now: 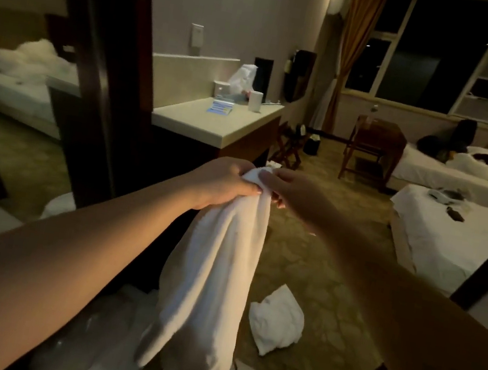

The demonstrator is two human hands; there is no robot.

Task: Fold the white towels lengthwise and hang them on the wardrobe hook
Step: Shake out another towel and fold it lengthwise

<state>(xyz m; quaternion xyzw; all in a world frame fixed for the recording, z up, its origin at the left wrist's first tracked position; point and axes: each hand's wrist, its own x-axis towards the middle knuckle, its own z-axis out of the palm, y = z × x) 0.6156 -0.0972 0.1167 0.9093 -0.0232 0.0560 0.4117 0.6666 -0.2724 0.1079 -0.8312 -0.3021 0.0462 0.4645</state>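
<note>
A white towel [212, 275] hangs in long folds in front of me, held up by its top edge at chest height. My left hand [223, 183] grips the bunched top of the towel, fingers curled round it. My right hand [294, 192] pinches the same top edge right beside the left one. A second white towel [277, 318] lies crumpled on the patterned carpet below and to the right. No wardrobe hook is visible.
A counter [214, 122] with cups and a plastic bag stands ahead on the left, next to a dark door frame [99, 82] and a mirror. Two beds [451, 237] fill the right side, a wooden chair [373, 147] stands by the window.
</note>
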